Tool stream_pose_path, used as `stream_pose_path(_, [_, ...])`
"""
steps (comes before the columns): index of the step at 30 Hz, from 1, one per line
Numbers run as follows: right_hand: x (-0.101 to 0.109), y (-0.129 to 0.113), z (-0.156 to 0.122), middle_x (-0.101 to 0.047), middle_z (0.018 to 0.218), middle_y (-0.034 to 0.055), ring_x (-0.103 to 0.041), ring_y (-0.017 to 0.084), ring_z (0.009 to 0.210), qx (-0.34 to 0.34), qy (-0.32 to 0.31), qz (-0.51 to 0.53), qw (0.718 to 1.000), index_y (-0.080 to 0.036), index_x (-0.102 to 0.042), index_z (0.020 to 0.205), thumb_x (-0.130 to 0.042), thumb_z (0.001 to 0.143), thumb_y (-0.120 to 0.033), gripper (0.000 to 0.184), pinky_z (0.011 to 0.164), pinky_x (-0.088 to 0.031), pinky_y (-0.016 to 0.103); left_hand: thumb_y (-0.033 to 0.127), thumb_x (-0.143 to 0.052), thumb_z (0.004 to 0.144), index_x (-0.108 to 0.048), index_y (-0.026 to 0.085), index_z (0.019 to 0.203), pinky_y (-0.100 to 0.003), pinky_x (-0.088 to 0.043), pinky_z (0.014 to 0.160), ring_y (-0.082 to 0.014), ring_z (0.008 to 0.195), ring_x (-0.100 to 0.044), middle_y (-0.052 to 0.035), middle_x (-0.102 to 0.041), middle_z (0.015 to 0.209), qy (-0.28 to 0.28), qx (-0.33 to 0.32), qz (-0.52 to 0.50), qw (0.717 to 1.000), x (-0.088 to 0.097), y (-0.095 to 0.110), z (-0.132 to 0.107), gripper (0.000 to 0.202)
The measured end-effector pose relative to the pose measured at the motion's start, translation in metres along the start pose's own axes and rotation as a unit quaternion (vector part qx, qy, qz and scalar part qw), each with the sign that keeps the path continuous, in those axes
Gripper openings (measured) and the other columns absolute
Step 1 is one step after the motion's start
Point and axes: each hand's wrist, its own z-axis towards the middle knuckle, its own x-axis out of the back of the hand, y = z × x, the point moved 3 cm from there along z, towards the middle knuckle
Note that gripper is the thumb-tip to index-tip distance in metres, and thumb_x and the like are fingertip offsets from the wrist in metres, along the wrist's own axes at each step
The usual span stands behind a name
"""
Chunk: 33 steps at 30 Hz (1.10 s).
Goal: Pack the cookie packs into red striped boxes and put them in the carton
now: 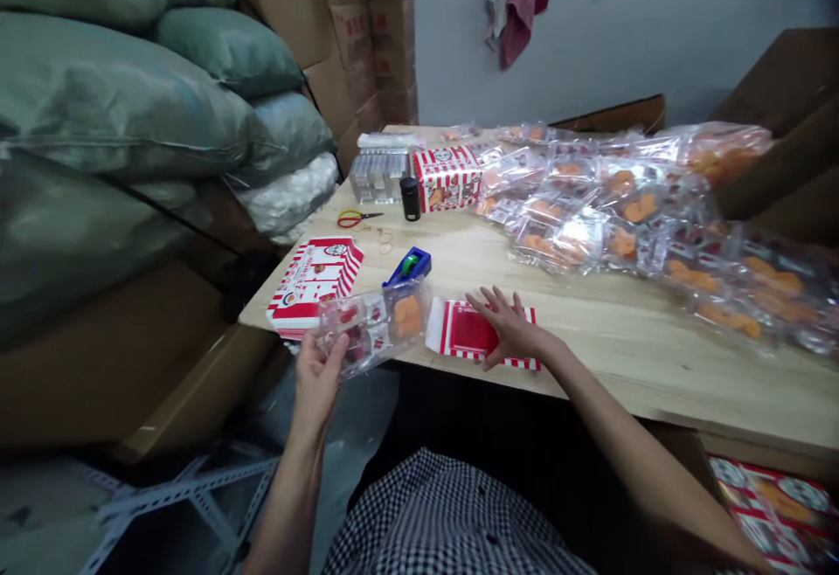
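My left hand (318, 378) grips a clear plastic packet (377, 323) with orange and red pieces inside, held at the table's front edge. My right hand (509, 328) lies flat, fingers spread, on a flattened red-and-white striped box (459, 330) on the wooden table (590, 330). A stack of the same flat striped boxes (315, 282) sits just left of the packet.
A blue tape dispenser (409, 267), scissors (357, 218), rubber bands (384, 241), a black cylinder (410, 199), an upright striped box (448, 176) and clear trays (378, 171) stand farther back. A heap of clear packets (642, 217) covers the right side. Large sacks (131, 103) and cartons (367, 24) stand left.
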Motion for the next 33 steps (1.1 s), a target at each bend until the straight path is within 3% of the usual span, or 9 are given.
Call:
stream_pose_path(3, [-0.024, -0.001, 0.01, -0.018, 0.163, 0.0228, -0.006, 0.043, 0.152, -0.005, 0.004, -0.006, 1.0, -0.026, -0.007, 0.16, -0.087, 0.053, -0.054, 0.137, 0.116, 0.002, 0.066, 0.036, -0.076, 0.081, -0.057, 0.024, 0.126, -0.031, -0.054, 0.094, -0.017, 0.106, -0.068, -0.0055, -0.067, 0.126, 0.06, -0.019, -0.075, 0.995, -0.008, -0.008, -0.005, 0.051])
stream_pose_path(7, [-0.032, -0.004, 0.006, -0.035, 0.152, 0.0237, -0.025, 0.04, 0.146, -0.026, 0.06, -0.01, 0.998, -0.023, -0.01, 0.16, -0.084, 0.056, -0.047, 0.13, 0.117, -0.003, 0.064, 0.04, -0.072, 0.084, -0.058, 0.024, 0.127, -0.031, -0.054, 0.095, -0.0173, 0.108, -0.068, -0.007, -0.067, 0.128, 0.052, -0.034, -0.058, 0.996, -0.023, -0.015, -0.005, 0.048])
stream_pose_path(11, [-0.033, -0.009, -0.001, -0.039, 0.146, 0.0214, -0.033, 0.04, 0.14, -0.033, 0.084, -0.012, 0.996, -0.023, -0.013, 0.16, -0.083, 0.055, -0.045, 0.128, 0.117, -0.01, 0.06, 0.047, -0.066, 0.086, -0.054, 0.021, 0.133, -0.033, -0.056, 0.093, -0.0221, 0.115, -0.066, -0.0116, -0.064, 0.134, -0.009, -0.005, 0.016, 1.0, -0.032, -0.036, -0.006, 0.055])
stream_pose_path(16, [-0.034, -0.01, -0.008, -0.042, 0.144, 0.02, -0.035, 0.04, 0.138, -0.022, 0.095, -0.008, 0.995, -0.024, -0.014, 0.16, -0.083, 0.054, -0.045, 0.128, 0.117, -0.012, 0.06, 0.052, -0.068, 0.082, -0.056, 0.014, 0.133, -0.037, -0.057, 0.088, -0.0269, 0.108, -0.068, -0.0156, -0.068, 0.126, -0.11, 0.085, 0.046, 0.989, -0.026, -0.06, 0.0, 0.065])
stream_pose_path(18, [-0.035, -0.009, -0.011, -0.041, 0.145, 0.0209, -0.035, 0.04, 0.139, -0.014, 0.095, -0.007, 0.995, -0.022, -0.015, 0.16, -0.083, 0.054, -0.044, 0.128, 0.117, -0.012, 0.06, 0.055, -0.069, 0.079, -0.06, 0.011, 0.129, -0.037, -0.057, 0.083, -0.0278, 0.101, -0.07, -0.0155, -0.072, 0.117, -0.168, 0.106, 0.089, 0.976, -0.021, -0.063, 0.007, 0.067])
stream_pose_path(23, [-0.038, -0.008, -0.015, -0.041, 0.146, 0.0195, -0.034, 0.038, 0.141, 0.011, 0.094, -0.007, 0.995, -0.024, -0.012, 0.16, -0.083, 0.054, -0.044, 0.129, 0.118, -0.01, 0.06, 0.053, -0.074, 0.071, -0.072, 0.013, 0.11, -0.037, -0.056, 0.078, -0.028, 0.092, -0.07, -0.0094, -0.077, 0.097, -0.258, 0.086, 0.19, 0.943, -0.019, -0.055, 0.03, 0.056])
stream_pose_path(29, [-0.039, -0.008, -0.017, -0.04, 0.147, 0.0194, -0.034, 0.039, 0.141, 0.027, 0.088, -0.006, 0.996, -0.026, -0.008, 0.16, -0.085, 0.052, -0.042, 0.133, 0.118, -0.009, 0.06, 0.048, -0.076, 0.07, -0.076, 0.015, 0.103, -0.034, -0.055, 0.073, -0.0254, 0.084, -0.07, -0.0076, -0.077, 0.095, -0.338, 0.094, 0.19, 0.917, -0.042, -0.037, 0.05, 0.046])
stream_pose_path(33, [-0.043, -0.011, -0.016, -0.04, 0.147, 0.0188, -0.033, 0.036, 0.142, 0.044, 0.094, 0.0, 0.995, -0.026, -0.011, 0.16, -0.084, 0.053, -0.042, 0.13, 0.119, -0.007, 0.059, 0.044, -0.074, 0.073, -0.072, 0.012, 0.11, -0.034, -0.056, 0.073, -0.0246, 0.083, -0.072, -0.0115, -0.077, 0.101, -0.371, 0.108, 0.176, 0.905, -0.075, -0.052, 0.042, 0.049])
